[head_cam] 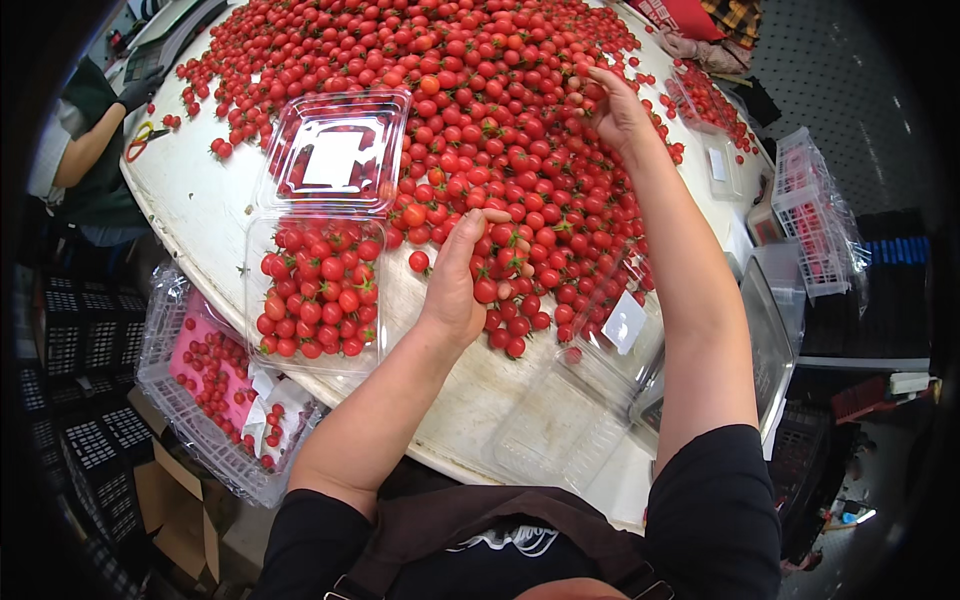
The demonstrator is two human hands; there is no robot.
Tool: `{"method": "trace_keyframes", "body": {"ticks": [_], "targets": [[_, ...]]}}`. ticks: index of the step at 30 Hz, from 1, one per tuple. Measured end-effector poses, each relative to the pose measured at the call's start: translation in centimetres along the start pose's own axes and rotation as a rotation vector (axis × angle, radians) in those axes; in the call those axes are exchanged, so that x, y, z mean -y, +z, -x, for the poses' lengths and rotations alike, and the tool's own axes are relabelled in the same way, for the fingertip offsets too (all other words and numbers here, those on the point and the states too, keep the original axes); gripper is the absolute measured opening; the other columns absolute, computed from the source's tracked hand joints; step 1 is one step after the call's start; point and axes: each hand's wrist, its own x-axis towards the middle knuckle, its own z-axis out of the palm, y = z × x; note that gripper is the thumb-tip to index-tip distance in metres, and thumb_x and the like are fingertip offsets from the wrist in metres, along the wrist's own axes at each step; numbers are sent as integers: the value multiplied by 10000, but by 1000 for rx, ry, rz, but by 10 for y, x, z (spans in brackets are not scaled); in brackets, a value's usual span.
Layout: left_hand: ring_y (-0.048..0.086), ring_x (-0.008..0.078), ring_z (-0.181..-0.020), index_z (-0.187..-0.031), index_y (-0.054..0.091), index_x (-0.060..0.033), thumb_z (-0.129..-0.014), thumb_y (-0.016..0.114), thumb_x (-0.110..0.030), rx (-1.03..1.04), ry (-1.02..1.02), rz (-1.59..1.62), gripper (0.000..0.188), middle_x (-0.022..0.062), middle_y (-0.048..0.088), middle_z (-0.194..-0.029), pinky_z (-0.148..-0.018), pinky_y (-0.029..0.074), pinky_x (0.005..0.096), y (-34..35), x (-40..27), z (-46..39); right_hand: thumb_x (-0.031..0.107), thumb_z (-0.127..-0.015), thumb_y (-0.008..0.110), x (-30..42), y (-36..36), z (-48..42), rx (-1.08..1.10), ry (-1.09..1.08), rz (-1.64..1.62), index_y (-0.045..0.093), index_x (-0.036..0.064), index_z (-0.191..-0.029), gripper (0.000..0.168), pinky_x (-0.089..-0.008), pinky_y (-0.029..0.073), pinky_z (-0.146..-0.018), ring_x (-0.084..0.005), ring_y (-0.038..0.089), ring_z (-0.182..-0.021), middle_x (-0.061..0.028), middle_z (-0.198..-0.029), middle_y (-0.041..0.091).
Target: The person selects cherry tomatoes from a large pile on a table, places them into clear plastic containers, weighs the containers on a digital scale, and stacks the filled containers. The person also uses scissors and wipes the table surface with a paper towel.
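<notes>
My left hand (459,279) is cupped around several cherry tomatoes (499,259) at the near edge of a large red heap (480,97). Its fingertips show between the fruit. Farther off to the right, my right hand (616,112) reaches into the heap with curled fingers; whether it grips any fruit is unclear. Left of my left hand, a clear plastic clamshell box (251,300) holds a layer of cherry tomatoes, many with green calyxes. Its lid (337,196), bearing a white label, is folded back onto the table. One loose tomato (419,261) lies between box and hand.
An open clamshell (555,427) lies on the white table (450,405) below my right forearm. A plastic-wrapped crate (161,367) with tomatoes stands off the left edge. Scissors (142,141) lie near a co-worker's gloved hand (142,90). Another person's hand (681,46) is at upper right.
</notes>
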Motion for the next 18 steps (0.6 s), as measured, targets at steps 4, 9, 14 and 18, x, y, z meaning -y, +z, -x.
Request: {"method": "trace_keyframes", "body": {"ticks": [4,9,14,18], "targets": [[667,167,-733,-1123,579,-114,-981,523,-480,-8,-9,7,397,61,659,-905,-502,418,245,1,-1,0,363,-908,684,3,-18,-3,-15,25,288,616,98,-979,282,-258,465,-502,-114,604,-606,-39,-787,657],[668,168,-729,-1119,580,-120,-979,526,-482,-12,-16,10,391,63,659,-898,-498,415,240,0,0,0,306,-856,689,-16,-18,-4,95,-214,1250,645,82,-1052,301,-345,520,-586,-184,648,-628,-72,-717,657],[666,169,-724,-1118,578,-113,-976,532,-480,-5,-4,8,396,70,658,-895,-498,421,237,-2,0,0,294,-844,672,-33,6,3,65,-360,1773,626,186,-1196,372,-430,528,-837,-297,663,-1005,-99,-1049,706],[678,177,-758,-1157,556,-129,-999,464,-508,6,-12,-30,421,89,677,-930,-507,428,239,-5,2,-2,314,-833,700,-32,0,-3,35,-386,1648,658,171,-1142,342,-405,533,-827,-292,674,-946,-109,-989,710]]}}
